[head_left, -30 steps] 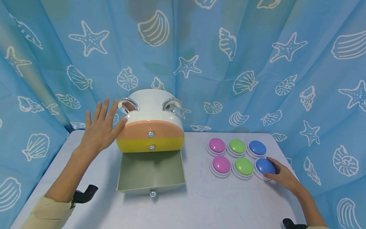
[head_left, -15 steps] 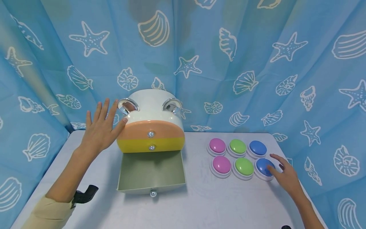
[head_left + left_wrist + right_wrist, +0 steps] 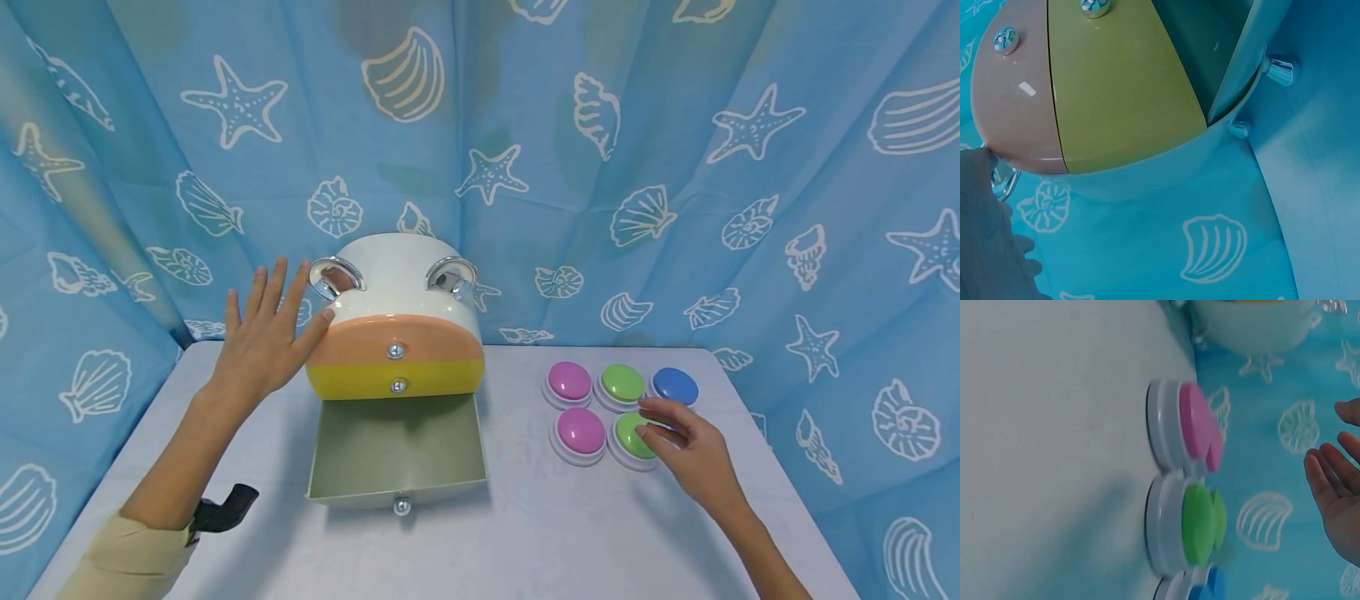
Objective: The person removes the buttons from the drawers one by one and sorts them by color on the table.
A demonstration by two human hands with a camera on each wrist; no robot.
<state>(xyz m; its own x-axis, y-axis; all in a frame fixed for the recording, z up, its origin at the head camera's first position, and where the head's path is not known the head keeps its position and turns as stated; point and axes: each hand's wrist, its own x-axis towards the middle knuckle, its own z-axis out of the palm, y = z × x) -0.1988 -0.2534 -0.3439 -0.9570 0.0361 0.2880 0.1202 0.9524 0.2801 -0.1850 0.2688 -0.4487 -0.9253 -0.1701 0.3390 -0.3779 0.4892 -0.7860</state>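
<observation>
My left hand (image 3: 258, 346) is spread with straight fingers beside a frog-like drawer cabinet (image 3: 405, 275), its thumb against the cabinet's left side. In the left wrist view the hand (image 3: 991, 231) shows at the lower left. My right hand (image 3: 693, 458) hovers, fingers loosely bent and holding nothing, by the front green push button (image 3: 630, 435). The right wrist view shows the hand (image 3: 1341, 487) raised above the buttons, apart from them. A front pink button (image 3: 581, 431) sits left of the green one. The front blue button is hidden behind my right hand in the head view.
The cabinet's green bottom drawer (image 3: 397, 450) is pulled out toward me, above the white table (image 3: 525, 533). Behind the front buttons stand a pink button (image 3: 569, 381), a green button (image 3: 622, 383) and a blue button (image 3: 675, 386). A blue shell-patterned curtain (image 3: 540, 217) hangs behind.
My right hand has lifted off the front blue button and moved left to above the front green button. My left hand and the cabinet have stayed where they were.
</observation>
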